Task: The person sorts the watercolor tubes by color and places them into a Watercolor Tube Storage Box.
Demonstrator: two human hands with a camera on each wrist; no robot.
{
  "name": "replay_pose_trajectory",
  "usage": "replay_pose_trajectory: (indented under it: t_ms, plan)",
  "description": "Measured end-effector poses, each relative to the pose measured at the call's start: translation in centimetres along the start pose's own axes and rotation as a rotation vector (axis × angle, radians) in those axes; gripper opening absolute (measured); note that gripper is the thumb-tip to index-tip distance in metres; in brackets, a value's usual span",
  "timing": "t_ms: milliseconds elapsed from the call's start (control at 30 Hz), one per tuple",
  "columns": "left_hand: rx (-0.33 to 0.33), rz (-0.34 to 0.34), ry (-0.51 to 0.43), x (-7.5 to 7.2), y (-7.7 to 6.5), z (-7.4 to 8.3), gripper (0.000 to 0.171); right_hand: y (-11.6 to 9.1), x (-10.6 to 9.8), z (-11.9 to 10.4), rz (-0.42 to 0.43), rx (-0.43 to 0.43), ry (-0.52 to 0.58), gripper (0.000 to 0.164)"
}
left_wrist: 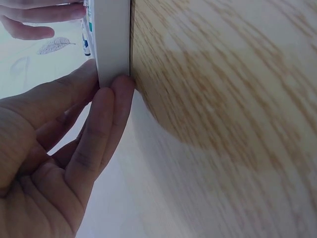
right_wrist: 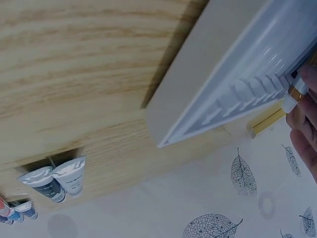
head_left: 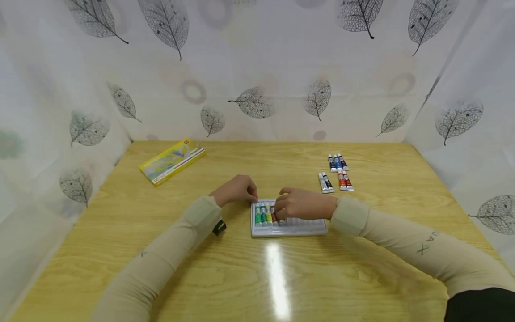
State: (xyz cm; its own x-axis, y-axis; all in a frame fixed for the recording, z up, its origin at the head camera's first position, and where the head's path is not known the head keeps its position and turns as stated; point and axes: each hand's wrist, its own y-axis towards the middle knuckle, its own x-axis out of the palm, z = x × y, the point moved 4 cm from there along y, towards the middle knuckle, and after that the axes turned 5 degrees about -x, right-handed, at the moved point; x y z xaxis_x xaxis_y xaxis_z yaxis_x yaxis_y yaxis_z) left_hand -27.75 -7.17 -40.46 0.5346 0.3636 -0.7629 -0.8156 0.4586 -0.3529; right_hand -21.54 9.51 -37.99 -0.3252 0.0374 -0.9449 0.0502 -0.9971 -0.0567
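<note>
A white plastic paint tray [head_left: 289, 232] lies on the table. Its left end holds several paint tubes side by side, among them a green tube [head_left: 258, 216] and a yellow tube [head_left: 268, 215]. At the tray's left end, my left hand [head_left: 236, 189] pinches the edge between thumb and fingers, as the left wrist view shows. Over the tray's middle, my right hand [head_left: 303, 204] holds a paint tube [right_wrist: 296, 94] with a white cap and an orange-brown band. Fingers partly hide that tube. Moulded slots [right_wrist: 247, 94] show in the tray's right part.
Back right on the wooden table [head_left: 193, 277] lie blue tubes [head_left: 338, 163], two red tubes [head_left: 345, 180], and a white and a black tube [head_left: 326, 182]. A yellow paint box [head_left: 173, 161] lies back left. Leaf-printed curtains [head_left: 257, 67] surround the table's back and sides.
</note>
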Motion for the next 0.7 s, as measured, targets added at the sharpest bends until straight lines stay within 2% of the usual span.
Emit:
replay_pose_trajectory:
  t_ms: [200, 433, 700]
  plan:
    - [-0.012, -0.009, 0.009, 0.02, 0.03, 0.1, 0.012, -0.08, 0.13, -0.1, -0.003, -0.017, -0.035, 0.023]
    - [-0.023, -0.001, -0.006, -0.07, 0.02, 0.09, 0.012, 0.04, 0.12, 0.02, 0.005, -0.025, -0.016, 0.023]
    - [-0.014, 0.004, -0.002, 0.14, -0.17, 0.13, 0.011, 0.13, -0.04, -0.13, -0.033, 0.003, 0.085, 0.026]
